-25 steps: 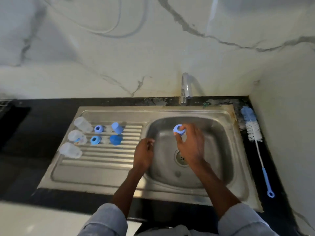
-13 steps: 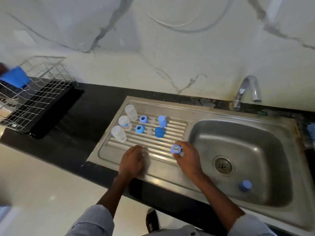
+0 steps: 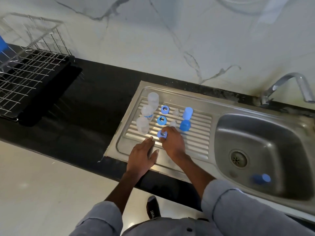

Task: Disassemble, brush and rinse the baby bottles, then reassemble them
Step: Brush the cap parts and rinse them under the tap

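While the right hand [image 3: 173,142] pinched a blue collar ring [image 3: 162,134] on the ribbed drainboard [image 3: 197,133], the left hand [image 3: 142,155] lay flat beside it, fingers straight.
Three clear bottles [image 3: 142,125], two more rings [image 3: 161,120] and two blue caps [image 3: 185,125] stood just behind; another cap [image 3: 261,178] lay in the sink basin [image 3: 255,133].

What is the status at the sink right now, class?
Right hand pinching blue ring on drainboard. Left hand open, resting flat. One blue cap in basin. Nothing in the way.

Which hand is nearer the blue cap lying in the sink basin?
Right. The right hand is on the drainboard, left of the blue cap, pinching a blue ring. The left hand rests farther left, at the drainboard's front edge.
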Action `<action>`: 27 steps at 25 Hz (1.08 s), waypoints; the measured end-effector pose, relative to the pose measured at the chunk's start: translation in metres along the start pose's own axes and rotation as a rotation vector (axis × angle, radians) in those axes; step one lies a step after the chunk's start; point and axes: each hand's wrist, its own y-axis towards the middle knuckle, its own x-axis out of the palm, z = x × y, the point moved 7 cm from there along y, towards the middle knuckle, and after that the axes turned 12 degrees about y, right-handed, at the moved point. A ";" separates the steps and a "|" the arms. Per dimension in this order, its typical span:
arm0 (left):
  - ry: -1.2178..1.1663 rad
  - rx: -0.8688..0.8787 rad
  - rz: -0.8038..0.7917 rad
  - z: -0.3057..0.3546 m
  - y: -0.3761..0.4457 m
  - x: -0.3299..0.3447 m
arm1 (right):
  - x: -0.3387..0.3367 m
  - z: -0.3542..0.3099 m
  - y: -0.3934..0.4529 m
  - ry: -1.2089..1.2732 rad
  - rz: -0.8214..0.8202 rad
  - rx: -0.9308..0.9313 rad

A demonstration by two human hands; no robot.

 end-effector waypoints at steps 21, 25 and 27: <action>-0.263 0.311 0.068 0.109 0.025 0.003 | -0.128 0.088 -0.056 0.220 0.481 0.116; -0.270 0.406 -0.072 0.216 0.055 0.044 | -0.189 0.136 -0.082 0.166 0.579 0.181; -0.219 0.466 -0.145 0.262 0.069 0.067 | -0.225 0.168 -0.098 0.174 0.667 0.249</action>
